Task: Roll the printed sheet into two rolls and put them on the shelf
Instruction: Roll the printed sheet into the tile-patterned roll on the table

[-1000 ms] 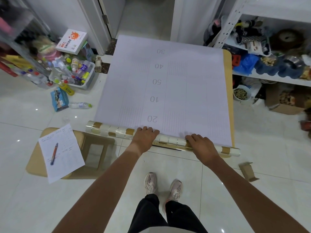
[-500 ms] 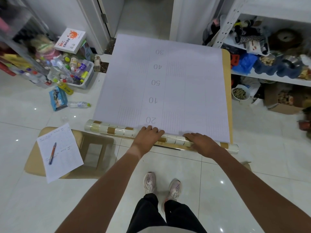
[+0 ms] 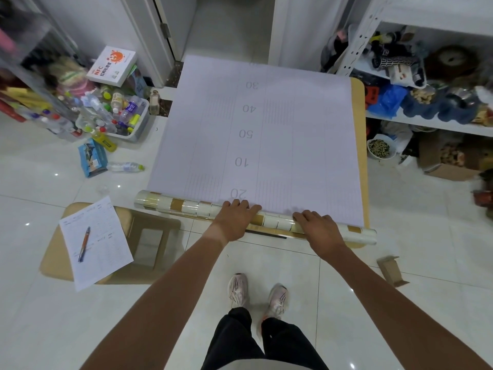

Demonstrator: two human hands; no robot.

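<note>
A wide pale sheet [image 3: 280, 134], printed with numbers 20 to 30 upside down, lies flat over a low tan table [image 3: 358, 102]. Its near edge is wound into a roll [image 3: 186, 206] showing white and gold tile print. My left hand [image 3: 234, 218] presses on the middle of the roll, fingers curled over it. My right hand [image 3: 318, 227] rests on the roll further right, fingers also over it. A white metal shelf unit [image 3: 426, 124] stands at the right, crowded with items.
A low stool with a paper form [image 3: 93, 241] and a pen [image 3: 84, 244] sits at the left. A bin of bottles [image 3: 120, 116] and a loose bottle [image 3: 125, 166] lie on the floor. A cardboard scrap [image 3: 392, 271] lies right of my feet [image 3: 256, 292].
The roll has crept forward over the sheet towards the printed 20. Both hands stay on it, the right hand shifted slightly further along.
</note>
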